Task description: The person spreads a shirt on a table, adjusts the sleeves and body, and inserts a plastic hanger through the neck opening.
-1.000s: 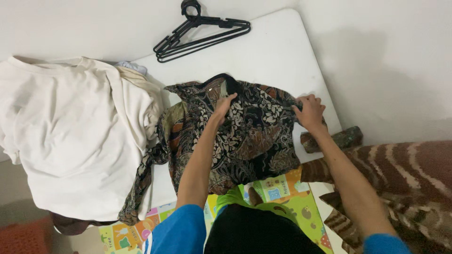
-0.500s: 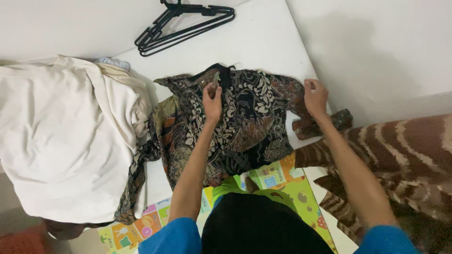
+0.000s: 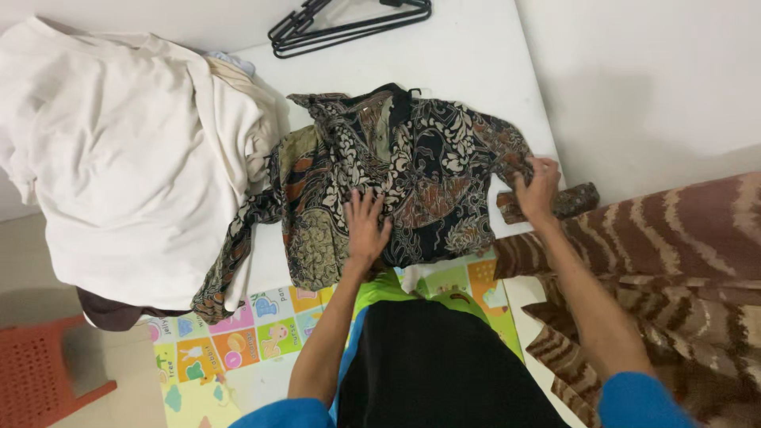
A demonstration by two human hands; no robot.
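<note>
Now, biggest first: the white table (image 3: 476,63) fills the top of the view, pushed up against a pale wall. Over its left end slumps a bulky heap of cream-white cloth (image 3: 119,158), hanging off the near edge. On the right, off the table's corner, spreads a brown striped blanket (image 3: 674,261). Down at the bottom, a colourful play mat (image 3: 238,341) covers the floor, with a corner of an orange plastic stool (image 3: 40,372) at far left. Centre stage, the dark patterned shirt (image 3: 412,174) lies spread on the table, collar away from the person, one sleeve trailing left beside the cream heap, the other reaching off the right edge. At the far edge sit black hangers (image 3: 349,24), well apart from the shirt. Left hand (image 3: 366,226) lies flat on the shirt's lower front, fingers splayed and released, pressing the fabric. Right hand (image 3: 539,186) is at the shirt's right shoulder, fingers pinching the cloth near the sleeve.
</note>
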